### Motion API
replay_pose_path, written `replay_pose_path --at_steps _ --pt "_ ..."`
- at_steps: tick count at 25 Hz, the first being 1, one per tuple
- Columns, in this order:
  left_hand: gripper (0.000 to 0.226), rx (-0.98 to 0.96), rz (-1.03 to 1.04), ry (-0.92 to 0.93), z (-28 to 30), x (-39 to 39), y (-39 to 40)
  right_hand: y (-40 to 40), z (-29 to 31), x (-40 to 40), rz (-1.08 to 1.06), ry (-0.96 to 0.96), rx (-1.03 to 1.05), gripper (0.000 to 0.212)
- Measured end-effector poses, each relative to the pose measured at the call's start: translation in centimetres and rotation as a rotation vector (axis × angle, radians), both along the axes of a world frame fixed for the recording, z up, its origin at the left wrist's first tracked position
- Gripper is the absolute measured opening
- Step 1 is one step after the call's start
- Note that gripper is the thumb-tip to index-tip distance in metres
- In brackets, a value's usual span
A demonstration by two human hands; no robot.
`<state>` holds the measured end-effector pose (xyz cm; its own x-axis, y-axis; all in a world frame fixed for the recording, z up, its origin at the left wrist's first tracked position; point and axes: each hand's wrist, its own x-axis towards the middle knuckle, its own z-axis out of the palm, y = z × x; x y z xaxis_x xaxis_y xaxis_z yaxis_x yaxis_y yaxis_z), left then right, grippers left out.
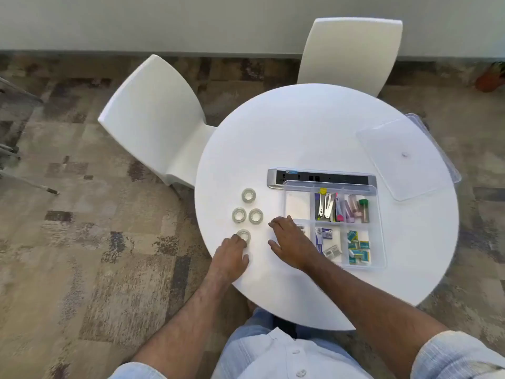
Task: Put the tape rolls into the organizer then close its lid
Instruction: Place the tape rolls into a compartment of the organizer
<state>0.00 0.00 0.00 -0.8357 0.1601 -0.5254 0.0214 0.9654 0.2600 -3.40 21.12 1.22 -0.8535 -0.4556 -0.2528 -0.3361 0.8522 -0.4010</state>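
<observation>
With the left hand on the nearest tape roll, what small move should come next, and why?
Probably close the left hand fingers on the nearest tape roll and lift it: all four rolls lie on the table, and the organizer stands open with an empty compartment.

The round table [314, 138] has a smooth, matt white top. The organizer [297, 203] and its separate lid [396, 165] are clear, glossy plastic. The 4 tape rolls [248, 195] are translucent, shiny plastic film. The power strip [300, 177] shows a brushed-metal-look casing with a black face, possibly plastic. Both chairs [153, 110] are smooth white moulded plastic. The floor [95, 228] is rough, mottled carpet.
</observation>
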Motion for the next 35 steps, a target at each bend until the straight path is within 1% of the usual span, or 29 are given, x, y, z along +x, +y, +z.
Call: replay_pose_path --at_steps 3,6,9,12,14,19,22,24,26,28,30,32,35 --pt "0.043 0.012 -0.05 -0.053 -0.5 0.0 0.4 -1.7 -0.7 -1.0 0.136 0.024 0.151 0.052" --pt "0.046 -0.006 -0.059 -0.119 -1.1 0.1 0.2 -3.4 -1.3 -2.4 0.268 0.031 0.298 0.053" --pt "0.049 -0.029 -0.076 -0.116 -1.6 0.5 -0.2 -4.6 -1.7 -3.7 0.299 0.019 0.372 0.047" --pt "0.045 -0.042 -0.094 -0.138 -1.9 0.5 -0.3 -5.3 -2.1 -4.0 0.264 -0.041 0.383 0.038" --pt "0.044 -0.059 -0.101 -0.144 -1.9 0.3 -0.2 -5.5 -2.4 -4.0 0.242 -0.064 0.388 0.036" --pt "0.046 -0.104 -0.135 -0.142 -1.9 -0.3 0.0 -5.3 -2.6 -3.5 0.244 -0.006 0.398 0.036" --pt "0.046 -0.118 -0.155 -0.133 -1.8 -0.4 0.2 -4.7 -2.2 -3.7 0.255 0.019 0.305 0.035" --pt "0.047 -0.114 -0.164 -0.125 -1.8 -0.5 0.3 -4.3 -1.6 -3.6 0.202 0.088 0.173 0.031" --pt "0.05 -0.089 -0.164 -0.082 -1.7 -0.7 0.9 -3.2 -1.1 -3.2 0.082 0.156 0.042 0.027" --pt "0.053 -0.04 -0.152 -0.02 -1.4 -1.0 1.7 -1.9 -0.6 -3.1 -0.078 0.13 -0.03 0.033" --pt "0.058 0.011 -0.152 0.038 -0.8 -1.7 2.9 -0.5 -0.3 -3.2 -0.212 0.059 -0.03 0.041" --pt "0.061 0.056 -0.165 0.086 0.0 -2.6 4.5 1.3 -0.2 -3.4 -0.294 0.029 0.004 0.044" --pt "0.058 0.1 -0.211 0.145 1.2 -4.0 7.2 4.1 -0.2 -3.7 -0.321 -0.006 0.053 0.043"
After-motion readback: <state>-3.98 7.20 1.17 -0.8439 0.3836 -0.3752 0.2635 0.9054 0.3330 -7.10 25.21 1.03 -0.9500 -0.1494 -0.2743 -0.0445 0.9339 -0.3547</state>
